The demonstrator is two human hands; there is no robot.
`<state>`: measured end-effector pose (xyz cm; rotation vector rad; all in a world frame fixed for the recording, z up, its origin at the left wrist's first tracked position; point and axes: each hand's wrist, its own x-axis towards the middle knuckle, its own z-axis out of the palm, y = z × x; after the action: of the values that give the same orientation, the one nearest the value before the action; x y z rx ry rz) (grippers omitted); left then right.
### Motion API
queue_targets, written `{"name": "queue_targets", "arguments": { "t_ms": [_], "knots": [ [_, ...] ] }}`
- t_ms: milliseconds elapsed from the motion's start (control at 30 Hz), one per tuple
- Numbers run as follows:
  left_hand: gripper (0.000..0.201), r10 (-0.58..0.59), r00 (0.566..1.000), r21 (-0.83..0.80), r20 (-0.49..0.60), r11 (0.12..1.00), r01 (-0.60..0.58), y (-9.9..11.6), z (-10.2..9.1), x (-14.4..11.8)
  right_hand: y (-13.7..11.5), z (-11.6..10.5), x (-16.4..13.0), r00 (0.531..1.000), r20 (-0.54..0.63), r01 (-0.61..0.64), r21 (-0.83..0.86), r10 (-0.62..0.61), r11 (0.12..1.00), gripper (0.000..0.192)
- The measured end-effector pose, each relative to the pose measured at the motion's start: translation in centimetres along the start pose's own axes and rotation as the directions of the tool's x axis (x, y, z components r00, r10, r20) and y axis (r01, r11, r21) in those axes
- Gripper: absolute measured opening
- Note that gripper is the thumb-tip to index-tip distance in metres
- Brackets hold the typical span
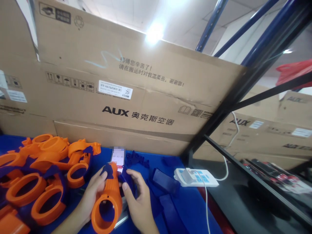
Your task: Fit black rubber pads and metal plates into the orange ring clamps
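My left hand (94,191) grips an orange plastic part (108,203) with a ring-shaped end, held over the blue table top (192,208). Its thumb presses a small dark blue piece (107,169) against the top of the part. My right hand (137,198) holds another dark blue piece (129,182) right beside the orange part. A phone (118,157) with a lit timer screen stands just behind both hands.
A pile of several orange ring parts (46,175) fills the left. Dark blue blocks and strips (164,182) lie to the right. A white power strip (196,177) with a cable sits further right. A big AUX cardboard box (136,97) walls off the back; a dark shelf frame (243,97) stands right.
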<state>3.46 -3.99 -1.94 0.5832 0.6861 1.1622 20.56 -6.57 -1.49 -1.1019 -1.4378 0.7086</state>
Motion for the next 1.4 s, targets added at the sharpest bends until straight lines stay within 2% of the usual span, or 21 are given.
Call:
{"name": "queue_targets", "arguments": {
  "t_ms": [100, 200, 300, 567, 700, 933, 1200, 1300, 1400],
  "knots": [
    [0.05, 0.077, 0.997, 0.012, -0.016, 0.997, -0.077, -0.5, -0.5, 0.4, 0.0, 0.1, -0.1, 1.0, 0.001, 0.001, 0.014, -0.001, 1.0, 0.03],
    [0.055, 0.175, 0.983, 0.104, -0.056, 0.98, -0.168, -0.7, -0.8, 0.7, -0.3, 0.1, -0.1, 1.0, 0.014, -0.001, 0.007, 0.001, 1.0, 0.031],
    [0.059, 0.229, 0.973, 0.18, -0.018, 0.958, -0.222, -0.7, -0.7, 0.6, -0.5, 0.0, -0.1, 1.0, 0.023, -0.014, -0.005, 0.014, 1.0, 0.031],
    [0.053, 0.257, 0.966, 0.236, 0.038, 0.937, -0.258, -0.9, -0.7, 0.2, -1.3, 0.2, -0.3, 0.993, 0.064, -0.101, 0.058, 0.097, 0.993, 0.029],
    [0.051, 0.253, 0.966, 0.228, 0.053, 0.939, -0.258, -0.8, -0.6, 0.3, -1.3, 0.2, -0.2, 0.994, 0.065, -0.097, 0.052, 0.093, 0.994, 0.028],
    [0.059, 0.252, 0.967, 0.097, 0.027, 0.962, -0.254, -1.0, -0.8, -0.2, -0.5, -0.2, -0.2, 0.995, 0.1, 0.022, -0.011, -0.02, 1.0, 0.03],
    [0.061, 0.266, 0.964, 0.018, 0.028, 0.964, -0.267, -2.0, -2.4, 0.3, -0.1, -0.2, -0.4, 0.981, 0.131, 0.164, -0.137, -0.146, 0.977, 0.044],
    [0.061, 0.262, 0.965, 0.03, 0.026, 0.964, -0.263, -2.0, -2.4, 0.4, 0.0, -0.2, -0.4, 0.961, 0.133, 0.268, -0.211, -0.244, 0.94, 0.049],
    [0.06, 0.287, 0.957, 0.095, 0.039, 0.953, -0.289, -1.6, -2.0, 0.4, 0.1, -0.5, -0.6, 0.922, 0.164, 0.385, -0.344, -0.349, 0.856, 0.057]
  ]
}}
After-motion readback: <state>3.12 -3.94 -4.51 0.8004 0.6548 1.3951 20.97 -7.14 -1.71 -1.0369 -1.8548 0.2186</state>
